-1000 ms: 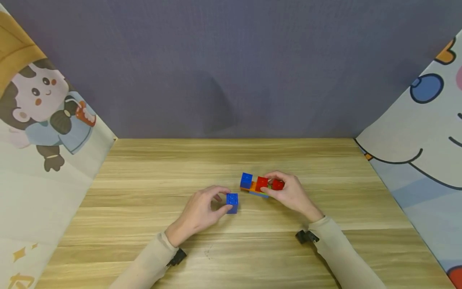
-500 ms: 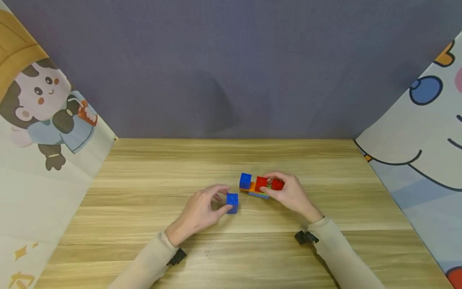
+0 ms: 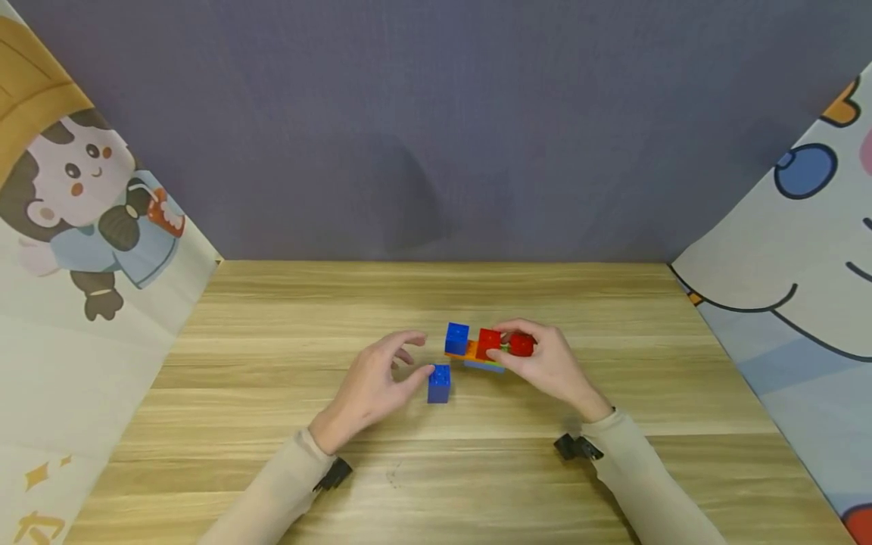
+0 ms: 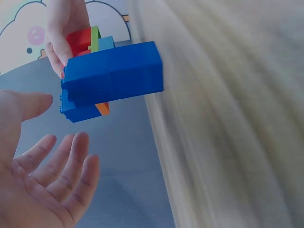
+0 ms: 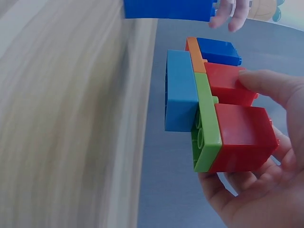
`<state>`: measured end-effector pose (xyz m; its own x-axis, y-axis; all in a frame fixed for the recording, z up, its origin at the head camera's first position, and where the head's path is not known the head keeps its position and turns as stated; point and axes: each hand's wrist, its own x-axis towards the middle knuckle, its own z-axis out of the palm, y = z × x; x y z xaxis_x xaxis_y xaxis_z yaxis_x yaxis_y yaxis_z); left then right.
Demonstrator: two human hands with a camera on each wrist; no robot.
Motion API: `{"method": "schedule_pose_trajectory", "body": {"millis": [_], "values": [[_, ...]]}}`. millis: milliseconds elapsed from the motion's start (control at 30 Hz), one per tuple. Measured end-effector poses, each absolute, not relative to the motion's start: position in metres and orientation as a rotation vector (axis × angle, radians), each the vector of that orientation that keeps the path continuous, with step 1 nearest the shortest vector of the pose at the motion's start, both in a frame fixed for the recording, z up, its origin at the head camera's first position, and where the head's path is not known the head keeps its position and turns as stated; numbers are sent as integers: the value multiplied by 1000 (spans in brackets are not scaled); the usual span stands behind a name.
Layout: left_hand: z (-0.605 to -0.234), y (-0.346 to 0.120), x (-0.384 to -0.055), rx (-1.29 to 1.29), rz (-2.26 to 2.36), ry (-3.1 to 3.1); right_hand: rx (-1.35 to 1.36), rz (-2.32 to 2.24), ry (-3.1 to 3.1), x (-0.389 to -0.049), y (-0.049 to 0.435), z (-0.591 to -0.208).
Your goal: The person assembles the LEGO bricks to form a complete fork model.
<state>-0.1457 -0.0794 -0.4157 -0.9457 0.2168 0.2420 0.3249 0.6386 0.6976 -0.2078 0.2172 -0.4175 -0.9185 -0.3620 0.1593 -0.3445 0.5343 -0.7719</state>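
A tower of two blue bricks (image 3: pixel 439 387) stands upright on the table. Just left of it my left hand (image 3: pixel 368 387) is spread, fingers apart and holding nothing; in the left wrist view a gap shows between fingers and tower. My right hand (image 3: pixel 550 367) grips a built piece by its middle red brick (image 5: pixel 230 81), thumb on the near side. That piece has a light blue brick (image 5: pixel 180 92) underneath, an orange plate (image 5: pixel 194 54) and a green plate (image 5: pixel 206 128) over it. On top sit a blue brick (image 3: pixel 456 339) and a second red brick (image 5: pixel 244 135).
The wooden table (image 3: pixel 272 303) meets a grey back panel (image 3: pixel 436 136). Printed cartoon walls (image 3: pixel 88 189) flank it left and right. Black wrist cameras (image 3: pixel 332 475) sit under both sleeves.
My left hand has let go of the blue tower and drawn slightly up and left. My right hand has shifted the built piece a little left, towards the tower.
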Motion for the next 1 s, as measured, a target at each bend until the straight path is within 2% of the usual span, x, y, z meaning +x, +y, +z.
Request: {"method": "schedule_pose_trajectory", "body": {"millis": [367, 1000], "values": [[-408, -80, -158, -424, -1295, -2621, -674, -1389, 2736, -206, 205, -400], [-395, -86, -159, -508, -1303, -2548, -831, -1505, 2648, -203, 184, -381]]}}
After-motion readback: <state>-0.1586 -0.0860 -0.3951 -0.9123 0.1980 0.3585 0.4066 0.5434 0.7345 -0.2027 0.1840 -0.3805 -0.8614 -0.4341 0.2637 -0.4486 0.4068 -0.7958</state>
